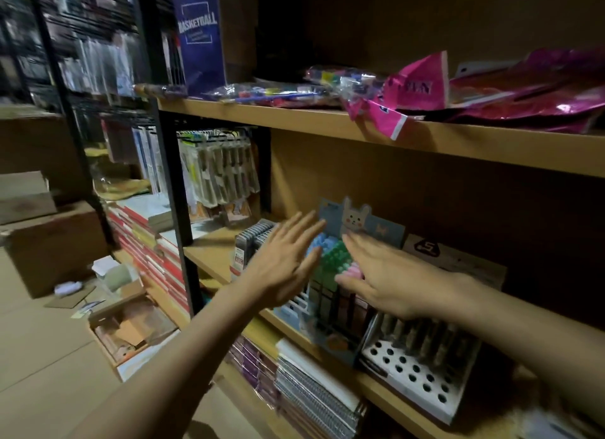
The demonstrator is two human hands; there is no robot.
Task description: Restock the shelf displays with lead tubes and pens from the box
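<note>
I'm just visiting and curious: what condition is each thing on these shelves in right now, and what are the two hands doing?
Left hand: open, empty.
Right hand: open, empty, over the pens.
Bunny pen display: upright, filled with pastel-topped pens.
White holed display: front holes empty, back rows filled.
Pink packets: lying flat on the upper shelf.
Floor box: open.

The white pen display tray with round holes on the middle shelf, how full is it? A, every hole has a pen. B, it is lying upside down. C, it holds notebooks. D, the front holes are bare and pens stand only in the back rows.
D: the white pen display tray shows open dark holes across its front, with pens standing only toward the back.
</note>
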